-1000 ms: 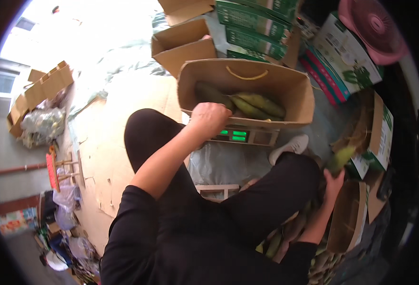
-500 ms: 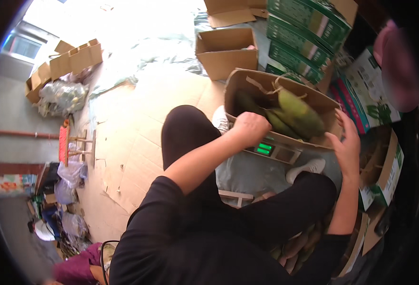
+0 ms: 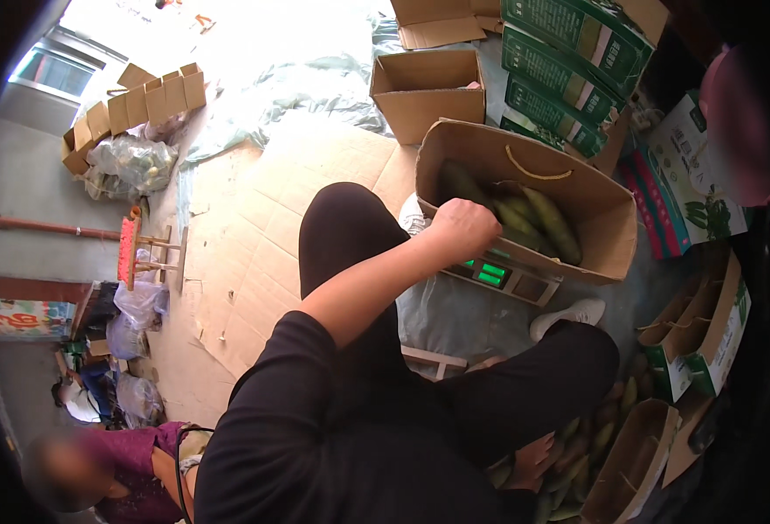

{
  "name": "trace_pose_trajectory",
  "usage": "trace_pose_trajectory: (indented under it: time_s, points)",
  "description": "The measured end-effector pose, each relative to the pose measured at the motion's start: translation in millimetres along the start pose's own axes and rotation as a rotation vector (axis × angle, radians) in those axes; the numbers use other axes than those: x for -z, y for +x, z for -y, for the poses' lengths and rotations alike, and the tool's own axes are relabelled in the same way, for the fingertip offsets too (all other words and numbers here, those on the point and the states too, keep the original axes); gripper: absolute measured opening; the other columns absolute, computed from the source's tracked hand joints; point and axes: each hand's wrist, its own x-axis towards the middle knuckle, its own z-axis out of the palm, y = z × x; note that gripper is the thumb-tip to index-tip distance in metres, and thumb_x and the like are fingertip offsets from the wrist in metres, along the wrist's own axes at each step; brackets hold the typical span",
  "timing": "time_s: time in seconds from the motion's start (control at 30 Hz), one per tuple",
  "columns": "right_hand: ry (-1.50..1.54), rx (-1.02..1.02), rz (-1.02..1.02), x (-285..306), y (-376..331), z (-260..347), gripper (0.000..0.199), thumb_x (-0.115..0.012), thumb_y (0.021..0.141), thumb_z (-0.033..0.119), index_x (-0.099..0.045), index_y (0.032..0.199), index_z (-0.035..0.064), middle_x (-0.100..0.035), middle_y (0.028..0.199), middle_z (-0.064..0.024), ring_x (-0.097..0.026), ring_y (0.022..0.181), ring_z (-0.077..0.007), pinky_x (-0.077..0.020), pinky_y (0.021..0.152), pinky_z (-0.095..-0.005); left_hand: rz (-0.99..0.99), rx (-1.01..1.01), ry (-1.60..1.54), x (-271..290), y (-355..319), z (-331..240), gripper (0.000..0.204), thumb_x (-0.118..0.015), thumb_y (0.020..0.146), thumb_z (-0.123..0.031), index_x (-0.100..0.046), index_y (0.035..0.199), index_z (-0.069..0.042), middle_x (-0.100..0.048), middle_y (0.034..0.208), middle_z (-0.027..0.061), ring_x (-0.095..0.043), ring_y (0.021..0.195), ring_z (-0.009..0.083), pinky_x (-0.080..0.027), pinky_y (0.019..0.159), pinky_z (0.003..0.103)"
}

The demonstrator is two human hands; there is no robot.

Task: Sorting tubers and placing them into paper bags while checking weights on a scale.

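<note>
My left hand (image 3: pixel 463 229) is closed in a fist on the near rim of an open brown cardboard box (image 3: pixel 607 218). The box holds several long green fruits (image 3: pixel 546 218) and sits on a scale with a lit green display (image 3: pixel 490 272). My right hand (image 3: pixel 531 458) is low beside my right thigh, at a pile of the same green fruits (image 3: pixel 599 432) on the floor. My leg partly hides its fingers, so its hold is unclear. My legs in black trousers fill the middle of the view.
An empty open box (image 3: pixel 424 87) and stacked green printed cartons (image 3: pixel 568 52) stand behind the scale. More open boxes (image 3: pixel 708 349) stand at the right. Flattened cardboard (image 3: pixel 254 227) covers the floor, with a small wooden stool (image 3: pixel 145 253) at the left. Another person (image 3: pixel 131 476) sits at lower left.
My right hand has left the box on the scale and dropped to the fruit pile by my thigh. My left hand still grips the box rim. The view has shifted.
</note>
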Motion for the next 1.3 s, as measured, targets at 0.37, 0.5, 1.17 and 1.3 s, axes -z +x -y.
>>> trace_pose_trajectory:
  time_s: [0.37,0.5,1.17,1.3]
  points:
    - [-0.148,-0.196,0.345,-46.8,48.9,-45.5,0.039,-0.050,0.089,0.015,-0.043,0.125,0.0012,-0.054,0.115,-0.0199,-0.055,0.104,-0.0319,-0.0464,0.089,-0.0407,-0.089,-0.015,-0.030,-7.0,3.3,-0.9,0.010,-0.064,0.073,-0.021,-0.068,0.081,-0.016,-0.065,0.075,0.0060,-0.065,0.076,0.0273,-0.051,0.064,0.040]
    - [0.250,-0.338,0.281,-53.6,51.6,-35.7,0.037,-0.049,0.090,0.015,-0.044,0.124,0.0010,-0.055,0.113,-0.0192,-0.055,0.103,-0.0305,-0.0463,0.088,-0.0399,-0.097,-0.007,-0.014,-8.9,0.4,3.9,0.011,-0.064,0.072,-0.021,-0.068,0.081,-0.016,-0.065,0.075,0.0060,-0.065,0.076,0.0272,-0.051,0.064,0.040]
    - [0.860,-0.218,-0.512,76.2,100.5,-17.1,0.035,-0.063,0.083,0.008,-0.047,0.113,0.0009,-0.050,0.114,-0.0115,-0.050,0.103,-0.0225,-0.0405,0.093,-0.0358,-0.055,-0.050,-0.031,-10.2,6.1,-0.5,0.012,-0.058,0.077,-0.018,-0.069,0.083,-0.017,-0.065,0.078,0.0055,-0.065,0.080,0.0268,-0.051,0.064,0.039]
    - [0.998,-0.121,-0.518,210.2,153.3,31.8,0.059,-0.073,0.077,0.011,-0.044,0.128,0.0006,-0.046,0.127,-0.0120,-0.043,0.118,-0.0225,-0.0320,0.102,-0.0346,-0.045,-0.006,-0.034,-16.8,-1.4,11.9,0.011,-0.060,0.074,-0.016,-0.068,0.081,-0.017,-0.065,0.077,0.0053,-0.066,0.078,0.0264,-0.052,0.064,0.039]
